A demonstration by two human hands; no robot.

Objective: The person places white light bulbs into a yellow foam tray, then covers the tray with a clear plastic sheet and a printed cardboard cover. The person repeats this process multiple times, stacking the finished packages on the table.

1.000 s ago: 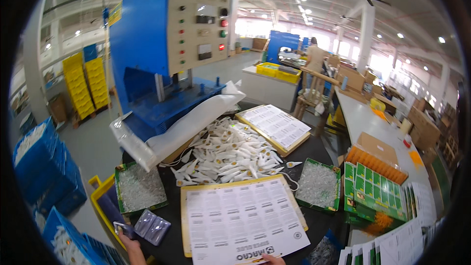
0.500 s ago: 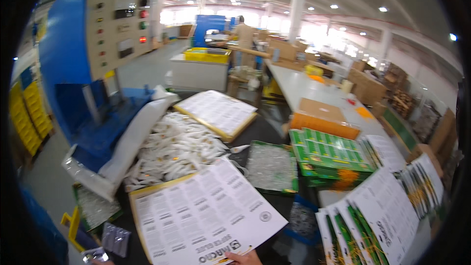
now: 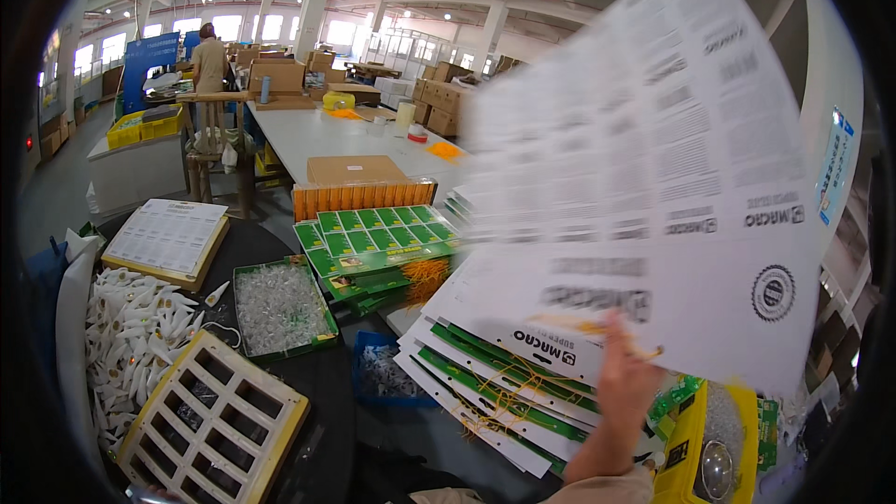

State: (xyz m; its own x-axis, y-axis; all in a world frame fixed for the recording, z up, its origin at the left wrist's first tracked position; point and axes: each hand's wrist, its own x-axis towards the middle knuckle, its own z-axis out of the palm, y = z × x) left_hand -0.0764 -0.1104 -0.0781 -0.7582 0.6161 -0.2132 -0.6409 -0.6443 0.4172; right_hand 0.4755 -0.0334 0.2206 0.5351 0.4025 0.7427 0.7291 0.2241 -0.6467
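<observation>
My right hand (image 3: pixel 627 375) is raised at the right, its fingers closed on the lower edge of a large white printed card sheet (image 3: pixel 644 177). An orange-yellow string shows by the fingers. Just below and left of it, a fanned stack of similar cards (image 3: pixel 509 392), with green faces and yellow strings, lies partly under the lifted sheet. At the lower left rests a cream slotted frame (image 3: pixel 207 390) with yellow edges and rectangular openings. Beside it is a heap of white pointed-tip tubes or bottles (image 3: pixel 140 341). My left hand is out of view.
A green-edged tray of clear plastic pieces (image 3: pixel 283 308), a blue bin (image 3: pixel 392 378) and a stack of green cards (image 3: pixel 387 238) stand mid-view. Another card-topped frame (image 3: pixel 168 238) lies left. A yellow crate (image 3: pixel 700 448) is lower right. A person (image 3: pixel 209 61) stands far off.
My right hand has lifted the card sheet off the slotted frame and carried it right, over the card stack. The frame's openings now show. The view has turned right.
</observation>
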